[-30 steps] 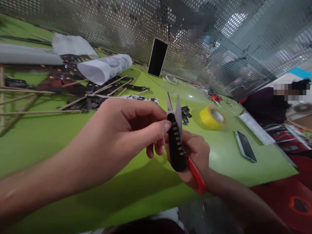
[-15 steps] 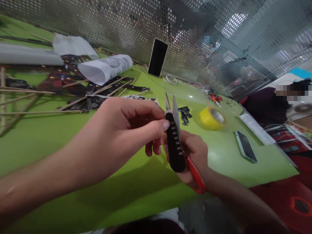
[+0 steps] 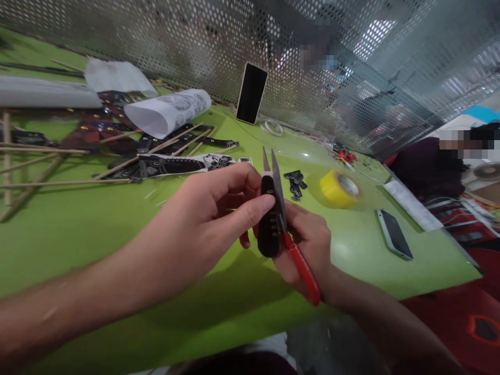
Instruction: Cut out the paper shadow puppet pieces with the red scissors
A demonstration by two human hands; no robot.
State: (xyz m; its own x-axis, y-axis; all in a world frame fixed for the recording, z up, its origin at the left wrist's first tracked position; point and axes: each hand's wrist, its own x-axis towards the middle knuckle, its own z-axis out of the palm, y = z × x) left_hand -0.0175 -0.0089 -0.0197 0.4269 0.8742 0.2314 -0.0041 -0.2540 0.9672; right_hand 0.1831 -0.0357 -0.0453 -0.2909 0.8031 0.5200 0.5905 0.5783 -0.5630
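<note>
Between the thumb and fingers of my left hand (image 3: 213, 208) is a black, round-ended cutout (image 3: 268, 237) with small white loop marks down its face. My right hand (image 3: 308, 242) is closed around red-handled scissors (image 3: 302, 268), partly behind the cutout. The blades point up and away from me, slightly apart, beside the cutout's right edge. Beyond the hands lies a small pile of black cutouts (image 3: 296, 183). A black and white printed strip (image 3: 175, 164) lies behind my left hand, which covers its right end.
On the green table (image 3: 219, 333) are thin wooden sticks (image 3: 50, 182), a rolled printed sheet (image 3: 172, 112), yellow tape (image 3: 339, 188) and a phone (image 3: 394, 234). A dark-screened device (image 3: 252, 94) leans on the perforated metal screen (image 3: 187, 47). Another person (image 3: 422, 164) sits at the far right.
The black cutout has shifted slightly left and up in my left hand, its left thumb now covering more of the loop marks. The scissors have moved a little left, their red handle showing more.
</note>
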